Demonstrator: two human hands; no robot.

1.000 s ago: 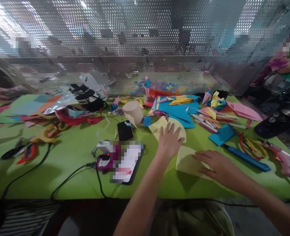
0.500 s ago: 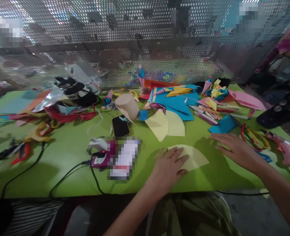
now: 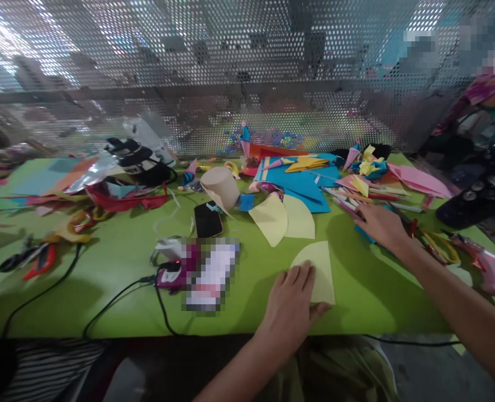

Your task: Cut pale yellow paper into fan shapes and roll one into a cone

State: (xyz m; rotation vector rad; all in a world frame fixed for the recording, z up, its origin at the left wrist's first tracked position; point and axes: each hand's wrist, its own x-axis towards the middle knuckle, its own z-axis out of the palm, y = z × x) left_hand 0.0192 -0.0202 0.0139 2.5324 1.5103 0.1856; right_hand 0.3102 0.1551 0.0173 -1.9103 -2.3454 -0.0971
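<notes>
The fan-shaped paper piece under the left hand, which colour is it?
Pale yellow fan-shaped paper piece, plain, seen best in the head view.

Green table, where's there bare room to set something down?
Bare green table shows between the black cable and phone, and between the yellow paper under the left hand and the right hand. The back edge is crowded with paper scraps and pens.

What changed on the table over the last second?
The right hand let go of the yellow paper piece and moved right and away to the pens. The left hand came nearer and now rests on that piece, which has turned. The two other yellow pieces lie uncovered. The phone stayed.
</notes>
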